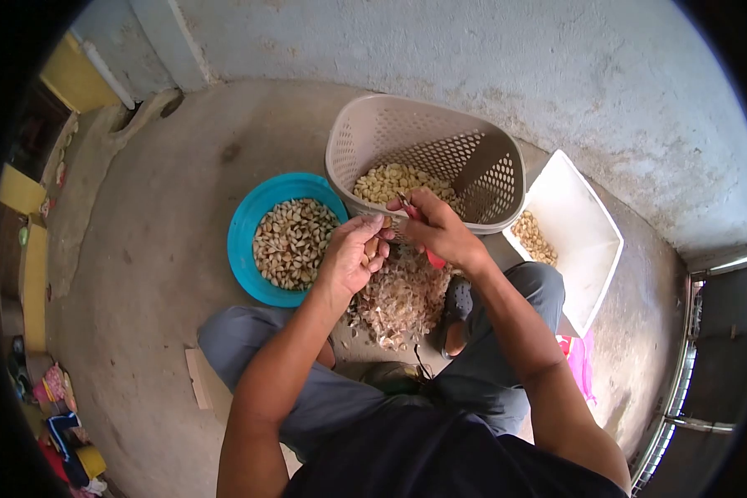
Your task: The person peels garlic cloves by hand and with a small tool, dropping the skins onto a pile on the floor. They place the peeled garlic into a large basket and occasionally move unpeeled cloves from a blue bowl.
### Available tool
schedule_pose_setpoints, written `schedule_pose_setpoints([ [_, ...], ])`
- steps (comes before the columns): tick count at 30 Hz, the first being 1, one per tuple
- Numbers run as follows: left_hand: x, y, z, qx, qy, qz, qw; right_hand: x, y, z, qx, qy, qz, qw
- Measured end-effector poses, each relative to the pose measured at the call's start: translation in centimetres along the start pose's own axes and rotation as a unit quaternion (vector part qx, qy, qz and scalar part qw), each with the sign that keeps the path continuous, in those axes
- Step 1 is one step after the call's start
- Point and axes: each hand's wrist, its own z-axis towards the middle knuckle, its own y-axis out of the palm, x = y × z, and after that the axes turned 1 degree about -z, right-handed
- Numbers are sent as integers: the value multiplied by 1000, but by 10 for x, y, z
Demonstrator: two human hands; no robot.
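My left hand is closed around a few brownish garlic cloves, with one held out at the thumb and fingertips. Close beside it, my right hand grips a red-handled tool with a short metal tip; its exact kind is partly hidden by the fingers. Below both hands lies a heap of papery garlic skins on the floor. To the left, unpeeled cloves fill a teal basin. Pale peeled cloves lie in the beige perforated basket just beyond my hands.
At the right a white bin lies tilted, with yellowish cloves inside. A grey wall runs behind the basket. My bent knees flank the skins. A pink cloth or bag sits by the bin; assorted items are at far left.
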Motion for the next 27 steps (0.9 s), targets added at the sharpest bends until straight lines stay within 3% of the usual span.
schedule_pose_setpoints([
  [3,6,1,-1,2,25,12,1000,-13,-3,-6,-5,61,58,996],
  [9,6,2,1,2,47,22,999,-14,-2,-6,6,87,19,996],
  [12,5,4,-1,-12,50,24,998,-19,2,-8,30,73,22,997],
  [15,8,8,-4,-26,39,18,999,-12,3,-7,6,-78,-135,988],
  [27,1,2,-3,-96,12,-38,995,-16,2,-8,-26,-59,-249,966],
])
